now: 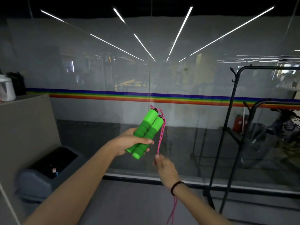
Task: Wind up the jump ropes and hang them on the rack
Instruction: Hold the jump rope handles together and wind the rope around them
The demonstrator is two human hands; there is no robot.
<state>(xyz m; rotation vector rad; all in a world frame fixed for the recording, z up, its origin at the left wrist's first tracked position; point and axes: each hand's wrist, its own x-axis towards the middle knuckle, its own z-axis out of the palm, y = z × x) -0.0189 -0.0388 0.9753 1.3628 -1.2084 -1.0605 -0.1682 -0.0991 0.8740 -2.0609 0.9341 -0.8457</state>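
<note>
Centre of the head view, left hand (133,142) wrapped around both green handles (146,132), held side by side, tops tilted up and away. Right hand (164,166) just beside and below, fingers pressed together, pinching the pink braided rope (161,135), which runs taut from the handle tops down to that pinch; slack loops trail under the right wrist toward the floor. Winding looks barely started: no coils on the handles yet. To do it well, probably keep handles clamped parallel, keep the rope tensioned, lay turns neatly around the handle pair, feed slack without tangling. Black rack (230,127) stands well apart at right, nothing hung on the visible part.
</note>
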